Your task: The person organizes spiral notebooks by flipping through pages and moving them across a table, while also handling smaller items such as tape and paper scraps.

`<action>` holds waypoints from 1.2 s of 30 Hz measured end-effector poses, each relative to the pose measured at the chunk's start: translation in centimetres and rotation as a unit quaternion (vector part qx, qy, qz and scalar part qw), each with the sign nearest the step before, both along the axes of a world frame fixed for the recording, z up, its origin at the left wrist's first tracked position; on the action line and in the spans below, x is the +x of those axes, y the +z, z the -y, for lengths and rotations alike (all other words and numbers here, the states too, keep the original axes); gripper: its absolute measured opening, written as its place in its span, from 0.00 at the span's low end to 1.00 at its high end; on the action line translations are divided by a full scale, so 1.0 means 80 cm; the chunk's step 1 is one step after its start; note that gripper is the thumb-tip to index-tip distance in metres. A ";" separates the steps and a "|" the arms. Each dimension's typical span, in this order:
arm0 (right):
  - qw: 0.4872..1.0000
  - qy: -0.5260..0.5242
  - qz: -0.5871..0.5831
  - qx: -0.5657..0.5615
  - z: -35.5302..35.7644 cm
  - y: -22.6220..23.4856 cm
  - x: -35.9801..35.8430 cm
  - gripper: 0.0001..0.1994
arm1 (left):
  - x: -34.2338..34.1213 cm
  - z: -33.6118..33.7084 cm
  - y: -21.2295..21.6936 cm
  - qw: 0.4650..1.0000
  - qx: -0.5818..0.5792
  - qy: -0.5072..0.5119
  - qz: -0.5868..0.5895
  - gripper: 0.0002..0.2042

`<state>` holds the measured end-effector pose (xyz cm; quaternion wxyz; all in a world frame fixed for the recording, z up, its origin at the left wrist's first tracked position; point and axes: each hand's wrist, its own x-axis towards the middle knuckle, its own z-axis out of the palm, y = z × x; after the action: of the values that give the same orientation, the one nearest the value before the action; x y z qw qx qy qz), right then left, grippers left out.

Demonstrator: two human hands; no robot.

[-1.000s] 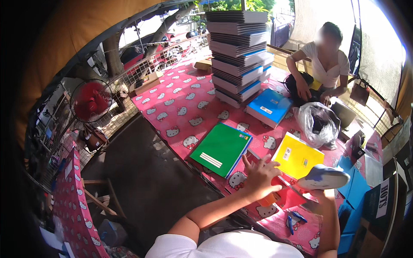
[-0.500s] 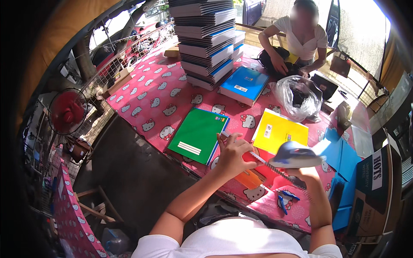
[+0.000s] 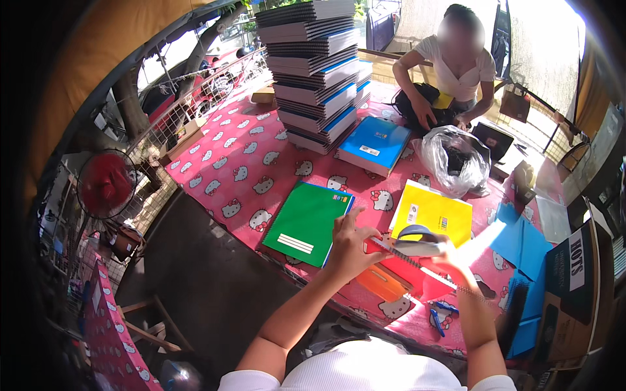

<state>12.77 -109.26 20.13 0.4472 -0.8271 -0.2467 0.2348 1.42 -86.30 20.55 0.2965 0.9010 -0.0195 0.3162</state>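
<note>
My left hand [image 3: 352, 249] pinches the spine edge of a red notebook [image 3: 412, 281], thumb and fingers curled at its far left corner. Along that edge runs a spiral coil [image 3: 427, 268], whose loose end trails past my right wrist. My right hand [image 3: 451, 258] grips a rounded blue-and-white handheld tool [image 3: 417, 246] over the coil; blur hides its exact kind. An orange notebook or cover [image 3: 381, 281] sticks out under the red one. Beside my left hand lies a green notebook [image 3: 312, 225], and beyond the tool a yellow notebook [image 3: 438, 212].
Blue-handled pliers [image 3: 437, 318] lie near the table edge. Tall stacks of spiral notebooks [image 3: 316, 85] and a blue notebook [image 3: 375, 138] stand farther back. A plastic bag [image 3: 456, 163], blue covers [image 3: 521, 241] and a cardboard box [image 3: 564, 293] are rightward. Another person [image 3: 453, 65] sits opposite.
The tool in my right hand has shifted left and tilted, nearer my left hand along the coil. My left hand keeps its hold on the notebook. The whole view has shifted slightly.
</note>
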 end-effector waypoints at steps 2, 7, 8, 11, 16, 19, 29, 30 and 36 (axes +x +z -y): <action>1.000 -0.020 -0.020 0.011 -0.010 0.007 0.008 0.20 | 0.001 -0.004 0.007 1.000 -0.026 0.012 0.003 0.19; 0.989 0.029 0.145 0.019 -0.007 -0.040 0.026 0.18 | 0.010 -0.011 0.003 0.997 -0.066 -0.036 -0.007 0.20; 0.989 0.040 0.142 -0.019 -0.021 -0.027 0.031 0.20 | 0.006 -0.019 0.003 0.996 -0.070 -0.045 -0.019 0.20; 0.983 0.068 0.015 0.169 -0.038 0.003 0.013 0.21 | 0.000 -0.037 -0.018 0.991 -0.129 -0.045 -0.016 0.23; 0.987 0.041 0.155 0.021 -0.041 -0.052 0.054 0.19 | 0.002 -0.033 -0.015 0.956 -0.288 -0.051 -0.040 0.23; 0.956 0.150 0.238 0.085 -0.045 -0.048 0.056 0.20 | 0.010 -0.043 -0.033 0.923 -0.372 -0.098 -0.013 0.21; 0.986 0.065 0.086 0.130 -0.054 -0.051 0.028 0.26 | 0.005 -0.066 -0.061 0.881 -0.441 -0.160 -0.062 0.17; 0.977 0.051 0.090 0.188 -0.055 -0.049 0.028 0.27 | 0.005 -0.068 -0.063 0.877 -0.447 -0.168 -0.059 0.16; 0.986 0.118 0.042 0.112 -0.071 0.004 0.035 0.25 | 0.003 -0.069 -0.057 0.851 -0.501 -0.138 -0.068 0.15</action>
<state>15.55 -103.56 20.47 0.4954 -0.7458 -0.3860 0.2221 1.65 -80.76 16.03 0.7492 0.6371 0.0375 0.1770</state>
